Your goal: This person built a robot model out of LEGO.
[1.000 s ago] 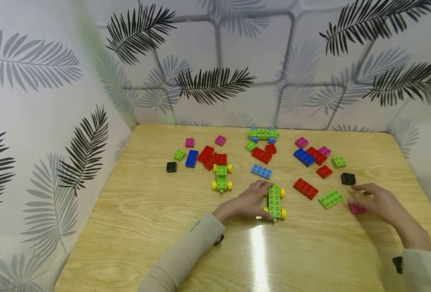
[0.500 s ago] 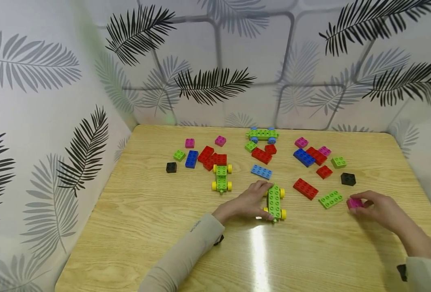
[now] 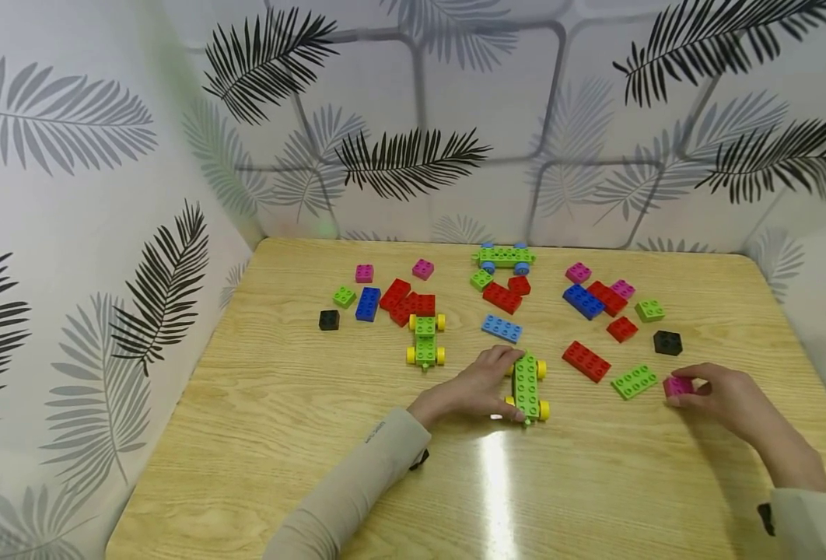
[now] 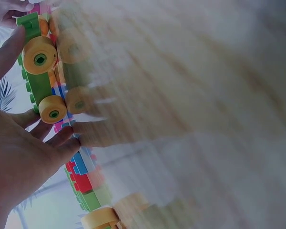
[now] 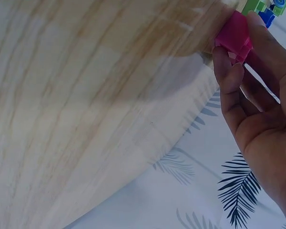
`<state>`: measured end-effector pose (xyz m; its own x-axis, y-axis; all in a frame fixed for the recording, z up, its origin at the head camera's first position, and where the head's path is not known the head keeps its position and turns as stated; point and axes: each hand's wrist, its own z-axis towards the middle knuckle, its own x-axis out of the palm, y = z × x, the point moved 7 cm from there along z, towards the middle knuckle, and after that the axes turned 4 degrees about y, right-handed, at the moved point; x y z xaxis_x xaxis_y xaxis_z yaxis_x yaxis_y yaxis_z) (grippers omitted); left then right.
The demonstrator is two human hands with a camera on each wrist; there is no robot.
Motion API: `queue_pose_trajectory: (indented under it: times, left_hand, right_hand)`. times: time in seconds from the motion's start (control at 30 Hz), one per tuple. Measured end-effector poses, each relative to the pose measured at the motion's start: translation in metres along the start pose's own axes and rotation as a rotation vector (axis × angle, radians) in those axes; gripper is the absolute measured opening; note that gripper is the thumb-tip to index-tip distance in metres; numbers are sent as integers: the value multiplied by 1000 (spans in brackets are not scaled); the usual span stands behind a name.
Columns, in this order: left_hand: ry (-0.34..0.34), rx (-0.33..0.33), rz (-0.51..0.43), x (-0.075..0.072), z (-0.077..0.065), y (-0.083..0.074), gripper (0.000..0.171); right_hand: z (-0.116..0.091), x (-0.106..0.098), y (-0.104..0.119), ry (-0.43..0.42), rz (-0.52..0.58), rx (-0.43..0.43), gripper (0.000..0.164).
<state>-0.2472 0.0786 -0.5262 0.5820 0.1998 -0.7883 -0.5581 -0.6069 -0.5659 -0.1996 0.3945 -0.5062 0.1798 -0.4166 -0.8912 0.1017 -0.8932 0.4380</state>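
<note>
My left hand (image 3: pixel 479 386) grips a green toy car base (image 3: pixel 526 385) with yellow wheels, thumb at its near end and fingers at its far end. In the left wrist view, the car base (image 4: pixel 38 86) shows from the side, its wheels at the tabletop. Over on the right, my right hand (image 3: pixel 735 400) pinches a small pink building brick (image 3: pixel 677 386) between thumb and fingertips. The right wrist view shows this pink brick (image 5: pixel 234 34) close against the wood. Beside it lies a flat green brick (image 3: pixel 634 382).
A second yellow-wheeled car base (image 3: pixel 425 342) stands left of my left hand. At the back is a blue-wheeled one (image 3: pixel 504 257). Loose bricks lie around, including a red brick (image 3: pixel 586 362), a light blue brick (image 3: pixel 501 328) and a black brick (image 3: pixel 667 343). A patterned wall (image 3: pixel 455 202) borders the table.
My right hand's fingers have closed onto the pink brick from a looser spread, and the brick has shifted slightly left and away from me. The left hand and its car base stay in place.
</note>
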Motion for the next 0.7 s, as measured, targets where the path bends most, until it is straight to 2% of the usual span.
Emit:
queue_pose_trajectory:
  times: [0.17, 0.33, 0.4, 0.5, 0.7]
  left_hand:
    - [-4, -3, -1, 1, 0, 1, 97]
    - [-6, 0, 4, 1, 1, 2, 97]
    - [-7, 1, 3, 1, 1, 2, 97]
    - [-8, 4, -2, 0, 0, 2, 96]
    - [-11, 20, -5, -1, -1, 0, 95]
  right_hand:
    - [0, -1, 3, 3, -1, -22, 43]
    - [0, -9, 16, -110, -15, -127, 39]
    - [0, -14, 26, -183, -37, -182, 38]
    - [2, -21, 43, -246, -36, -232, 38]
    - [12, -21, 84, -266, 33, -306, 37]
